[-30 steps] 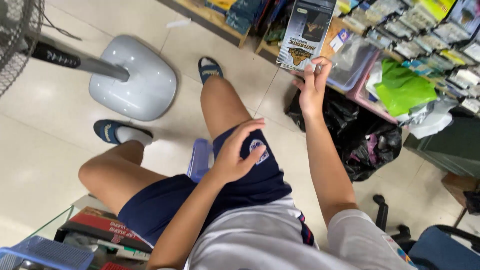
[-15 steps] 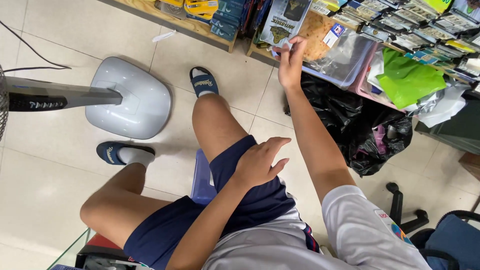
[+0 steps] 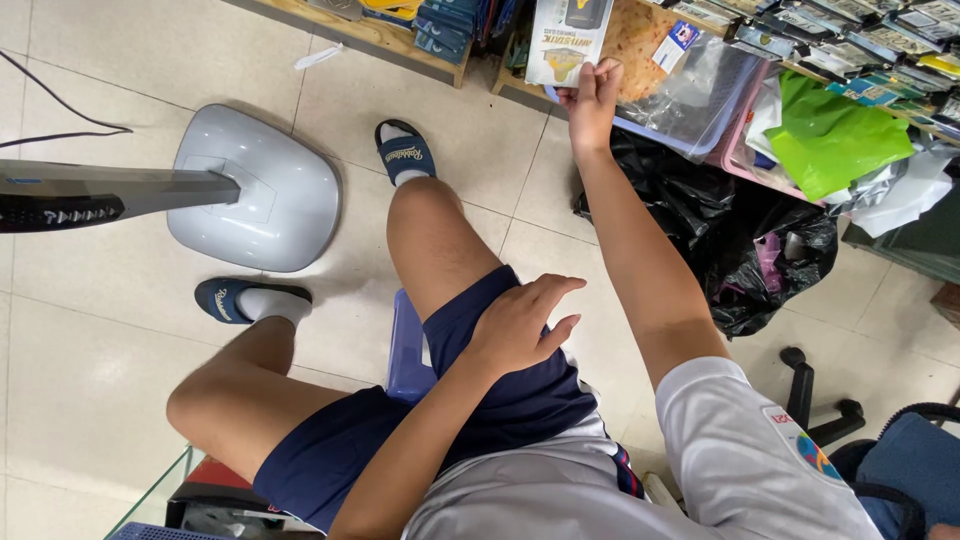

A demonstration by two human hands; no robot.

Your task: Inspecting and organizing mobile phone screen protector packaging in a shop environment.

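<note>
While the person sits on a low blue stool with knees spread, the head view looks straight down over a grey shirt and dark blue shorts. The right hand is stretched far forward, arm nearly straight, and holds a flat white packet by its lower right corner; thumb and fingers are pinched together on the card edge. The packet stands upright in the grip, near the top edge of the picture, just in front of a clear plastic bin with a blue rim that sits on a low wooden shelf. Whether the packet touches the bin cannot be told.

The left hand rests palm down on the right thigh, over the hem of the shorts, holding nothing; its fingers are loosely spread, pointing to the right.

Beyond the bin lie rows of small packaged goods along the top right, and a bright green plastic bag beside them. Under these, a crumpled black rubbish bag sits on the tiled floor just right of the outstretched arm.

To the left, the grey base of a standing fan rests on the tiles, its pole running off the left edge. Both feet wear white socks and dark blue slippers, one near the shelf, one beside the fan base. An office chair's black wheels show at the lower right.
</note>
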